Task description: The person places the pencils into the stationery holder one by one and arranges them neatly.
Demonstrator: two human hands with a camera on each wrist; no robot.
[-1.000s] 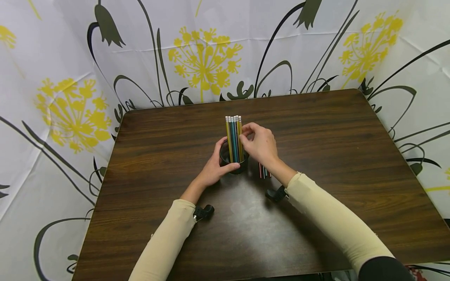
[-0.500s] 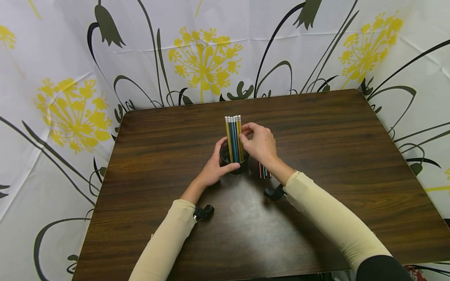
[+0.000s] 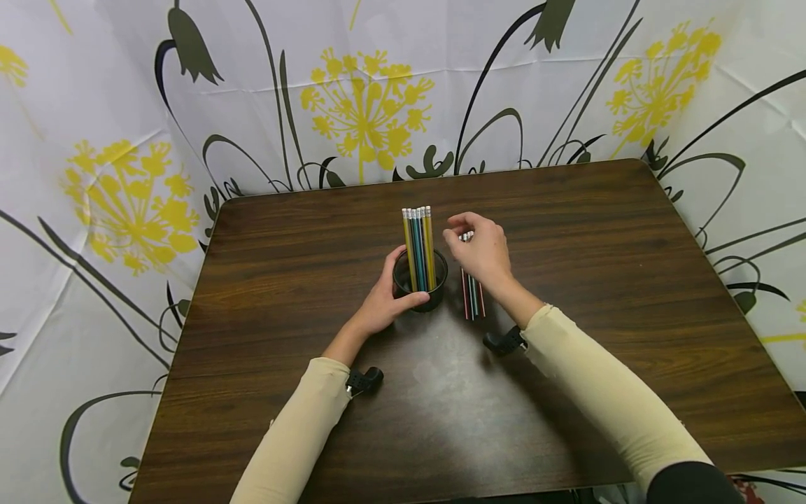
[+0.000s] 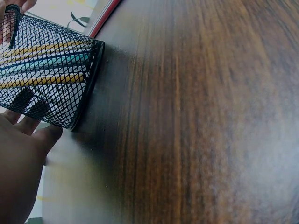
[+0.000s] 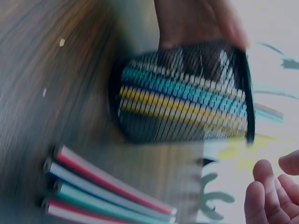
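Note:
My left hand [image 3: 382, 302] grips a black mesh pencil cup [image 3: 440, 289], thumb in front and fingers round its left side. Upright in the cup stand several pencils [image 3: 419, 245], yellow and teal among them, with their white eraser ends up. Just right of the cup, above the table, my right hand [image 3: 483, 252] holds nothing; in the right wrist view its bent fingers [image 5: 267, 189] are apart from the thumb. Beneath it several loose pencils [image 3: 472, 297], striped red, blue and teal with white, lie side by side, partly hidden by the hand.
The dark wood-grain table [image 3: 283, 280] runs back to a white curtain [image 3: 252, 105] printed with yellow flowers. A black wrist camera [image 3: 365, 380] sits on the left wrist, and another camera [image 3: 506, 341] on the right. Small pale crumbs [image 5: 62, 42] lie on the tabletop.
My right hand has come away from a yellow pencil in the cup and moved right, over the loose pencils. The left hand and cup have stayed in place.

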